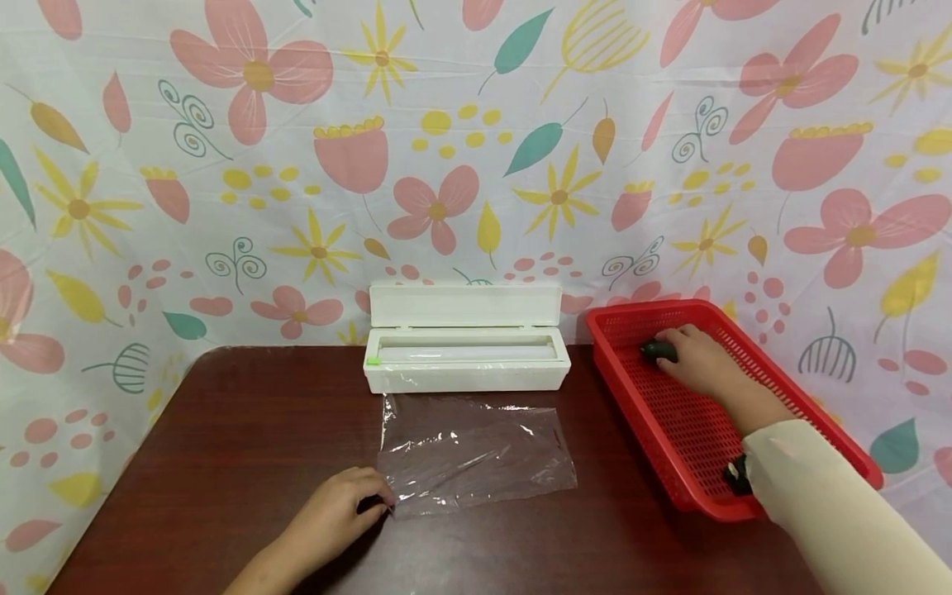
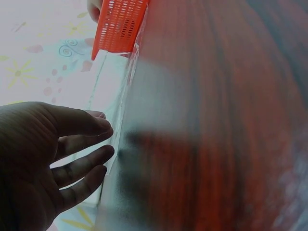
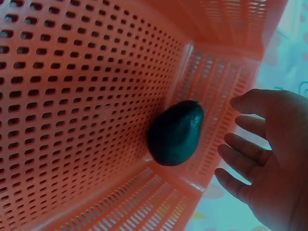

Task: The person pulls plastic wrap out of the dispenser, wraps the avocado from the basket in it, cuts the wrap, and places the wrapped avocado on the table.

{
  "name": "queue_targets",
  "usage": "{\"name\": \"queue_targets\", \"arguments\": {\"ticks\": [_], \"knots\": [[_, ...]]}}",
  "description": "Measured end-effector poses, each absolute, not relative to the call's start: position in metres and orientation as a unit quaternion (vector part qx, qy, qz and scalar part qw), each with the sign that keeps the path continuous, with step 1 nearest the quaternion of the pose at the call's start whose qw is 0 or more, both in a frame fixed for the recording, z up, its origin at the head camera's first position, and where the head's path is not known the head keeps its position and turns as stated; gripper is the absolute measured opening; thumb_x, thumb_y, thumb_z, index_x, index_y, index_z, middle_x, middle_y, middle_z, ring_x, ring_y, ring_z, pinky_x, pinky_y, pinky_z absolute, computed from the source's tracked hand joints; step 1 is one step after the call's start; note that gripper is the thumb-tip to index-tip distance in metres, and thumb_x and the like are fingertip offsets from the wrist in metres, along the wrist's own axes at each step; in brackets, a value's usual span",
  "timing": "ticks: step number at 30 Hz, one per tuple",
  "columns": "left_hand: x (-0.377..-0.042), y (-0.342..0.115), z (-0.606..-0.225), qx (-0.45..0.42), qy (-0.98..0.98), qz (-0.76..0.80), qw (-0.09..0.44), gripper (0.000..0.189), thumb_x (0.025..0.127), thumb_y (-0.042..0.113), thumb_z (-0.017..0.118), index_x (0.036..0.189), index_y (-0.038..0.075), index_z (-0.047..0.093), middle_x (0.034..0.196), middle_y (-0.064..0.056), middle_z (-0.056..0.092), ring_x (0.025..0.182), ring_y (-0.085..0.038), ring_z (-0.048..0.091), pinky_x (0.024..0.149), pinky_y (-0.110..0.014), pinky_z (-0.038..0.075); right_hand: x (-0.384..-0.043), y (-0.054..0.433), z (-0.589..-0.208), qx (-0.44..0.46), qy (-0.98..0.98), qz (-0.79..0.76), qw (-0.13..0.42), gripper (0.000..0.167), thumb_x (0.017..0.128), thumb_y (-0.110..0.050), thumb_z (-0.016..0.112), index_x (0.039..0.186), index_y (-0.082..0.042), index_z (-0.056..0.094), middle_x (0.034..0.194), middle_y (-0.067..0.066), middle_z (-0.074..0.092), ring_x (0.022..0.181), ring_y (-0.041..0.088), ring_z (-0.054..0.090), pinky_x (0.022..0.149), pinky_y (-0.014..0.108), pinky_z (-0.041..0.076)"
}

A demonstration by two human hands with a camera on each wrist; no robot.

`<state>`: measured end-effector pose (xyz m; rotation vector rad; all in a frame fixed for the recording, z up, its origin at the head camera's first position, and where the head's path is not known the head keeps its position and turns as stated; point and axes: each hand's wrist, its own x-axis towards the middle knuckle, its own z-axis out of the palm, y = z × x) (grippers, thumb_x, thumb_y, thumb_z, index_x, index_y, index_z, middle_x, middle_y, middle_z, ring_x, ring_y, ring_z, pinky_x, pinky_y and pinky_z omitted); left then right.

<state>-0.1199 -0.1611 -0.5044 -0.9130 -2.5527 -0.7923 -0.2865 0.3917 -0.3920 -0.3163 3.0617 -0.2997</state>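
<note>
A sheet of clear plastic wrap [image 1: 476,454] lies on the table in front of a white wrap dispenser [image 1: 467,378] with its lid raised. At the sheet's near left corner, my left hand [image 1: 342,508] pinches the film between thumb and forefinger; the other fingers are loosely bent [image 2: 82,166]. My right hand [image 1: 699,359] reaches into the far end of a red perforated basket [image 1: 632,405], over a dark green avocado [image 1: 659,351]. In the right wrist view, the spread fingers of that hand [image 3: 269,149] stand apart from the avocado [image 3: 175,134].
Another dark item [image 1: 736,475] lies at the basket's near end, partly hidden by the right sleeve [image 1: 825,487]. The brown wooden table [image 1: 223,446] meets a flower-patterned cloth [image 1: 461,165] behind it. A roll [image 1: 464,353] shows inside the dispenser.
</note>
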Motion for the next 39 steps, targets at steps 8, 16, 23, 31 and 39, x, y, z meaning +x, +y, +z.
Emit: {"name": "queue_targets", "arguments": {"ticks": [8, 16, 23, 31, 39], "knots": [[-0.121, -0.162, -0.504, -0.319, -0.893, -0.274, 0.156, 0.025, 0.075, 0.003, 0.082, 0.085, 0.024, 0.074, 0.089, 0.018, 0.069, 0.086, -0.005, 0.064, 0.078, -0.028, 0.055, -0.297, 0.401, -0.404, -0.096, 0.992, -0.078, 0.013, 0.053, 0.094, -0.019, 0.068, 0.138, 0.006, 0.051, 0.134, 0.037, 0.045, 0.118, 0.053, 0.048, 0.102, 0.069, 0.04], [-0.121, -0.162, -0.504, -0.323, -0.894, -0.269, 0.158, 0.023, 0.076, 0.004, 0.083, 0.085, 0.023, 0.073, 0.09, 0.018, 0.069, 0.087, -0.006, 0.065, 0.08, -0.028, 0.056, -0.307, 0.415, -0.416, -0.072, 0.994, -0.082, 0.02, 0.064, 0.091, -0.02, 0.072, 0.144, 0.004, 0.045, 0.139, 0.037, 0.038, 0.123, 0.054, 0.041, 0.106, 0.072, 0.035], [-0.121, -0.163, -0.505, -0.321, -0.893, -0.271, 0.161, 0.025, 0.075, 0.003, 0.083, 0.084, 0.024, 0.072, 0.089, 0.018, 0.068, 0.086, -0.005, 0.064, 0.078, -0.027, 0.055, -0.314, 0.422, -0.424, -0.066, 0.994, -0.086, 0.017, 0.071, 0.088, -0.02, 0.076, 0.147, 0.001, 0.042, 0.141, 0.036, 0.037, 0.126, 0.055, 0.037, 0.108, 0.074, 0.032], [-0.121, -0.162, -0.505, -0.322, -0.893, -0.271, 0.159, 0.023, 0.076, 0.004, 0.083, 0.085, 0.023, 0.073, 0.089, 0.018, 0.068, 0.086, -0.005, 0.064, 0.078, -0.027, 0.055, -0.315, 0.426, -0.431, -0.072, 0.995, -0.07, 0.01, 0.075, 0.087, -0.021, 0.077, 0.148, 0.002, 0.039, 0.14, 0.036, 0.035, 0.126, 0.055, 0.036, 0.109, 0.075, 0.028], [-0.12, -0.162, -0.506, -0.314, -0.898, -0.27, 0.149, 0.023, 0.077, 0.005, 0.082, 0.085, 0.024, 0.073, 0.09, 0.019, 0.068, 0.087, -0.005, 0.064, 0.079, -0.028, 0.056, -0.318, 0.426, -0.433, -0.079, 0.996, -0.041, 0.013, 0.075, 0.088, -0.022, 0.077, 0.148, 0.003, 0.039, 0.141, 0.035, 0.037, 0.127, 0.056, 0.038, 0.109, 0.074, 0.028]]}}
